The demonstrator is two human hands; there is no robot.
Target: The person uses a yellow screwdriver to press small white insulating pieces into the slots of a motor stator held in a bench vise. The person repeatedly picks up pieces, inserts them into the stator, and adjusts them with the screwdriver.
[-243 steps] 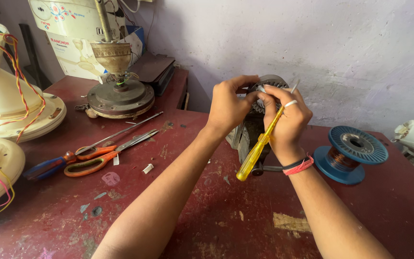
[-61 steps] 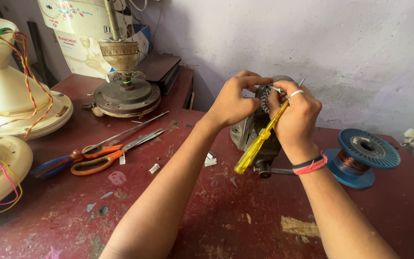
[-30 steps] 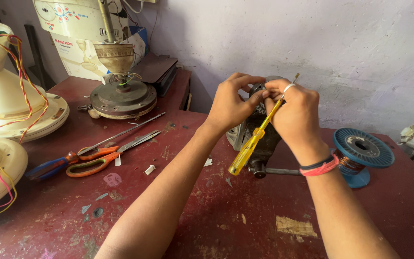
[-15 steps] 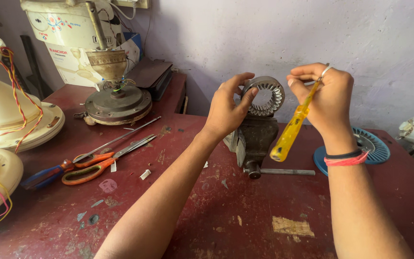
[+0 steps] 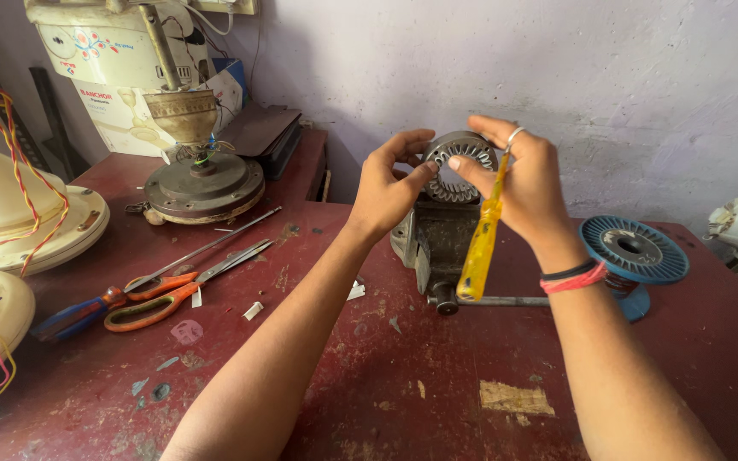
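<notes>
Left hand (image 5: 389,183): centre frame, fingers curled, thumb and forefinger tips on the left rim of the slotted metal ring (image 5: 463,164). Right hand (image 5: 524,183): fingertips pinching the ring's right rim, yellow-handled screwdriver (image 5: 482,243) gripped against the palm, handle hanging down. Ring: upper centre, seated atop the bench vise (image 5: 437,243). Blue wire spool (image 5: 635,252): right, near the wrist. Orange-handled scissors (image 5: 177,290): left, on the red table (image 5: 386,384). Fan motor housing (image 5: 204,183): upper left.

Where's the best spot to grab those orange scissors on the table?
Probably the orange handle loops of the scissors, coming from above at the near left end. They lie flat on the red table, blades pointing up-right, so the loops are the safe, blunt part.
</notes>
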